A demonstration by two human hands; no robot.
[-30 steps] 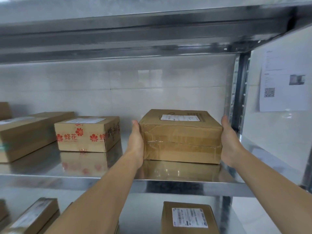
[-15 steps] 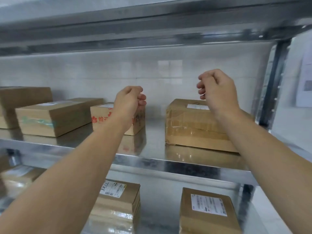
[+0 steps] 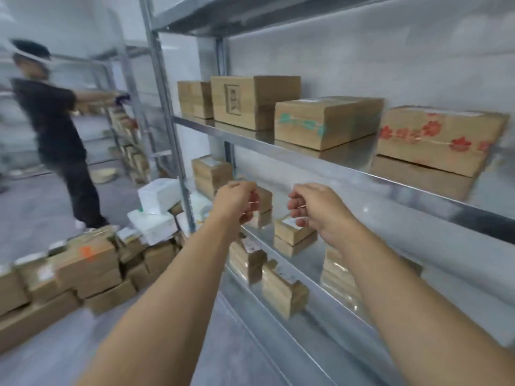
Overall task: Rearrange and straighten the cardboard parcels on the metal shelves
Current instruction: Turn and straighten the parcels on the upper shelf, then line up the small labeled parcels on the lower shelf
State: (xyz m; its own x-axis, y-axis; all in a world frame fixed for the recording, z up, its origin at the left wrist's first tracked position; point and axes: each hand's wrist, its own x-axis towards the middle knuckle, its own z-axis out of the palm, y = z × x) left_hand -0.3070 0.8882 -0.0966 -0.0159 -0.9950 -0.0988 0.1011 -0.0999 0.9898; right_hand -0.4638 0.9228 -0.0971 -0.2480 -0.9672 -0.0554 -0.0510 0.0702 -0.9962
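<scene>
Both hands are curled up and hold nothing. A small parcel (image 3: 292, 232) sits on the lower shelf (image 3: 317, 285), just behind the right hand (image 3: 315, 210), farther from the left hand (image 3: 237, 201) (too blurry to see its long side). A moment ago they were higher, by the upper boxes.

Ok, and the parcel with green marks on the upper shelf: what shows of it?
The green-marked parcel is a brown cardboard box, blurred green print across its front face, pale label on top. It lies flat on the upper metal shelf between a taller box and a red-flowered parcel. The left hand and right hand hang lower, off it.
</scene>
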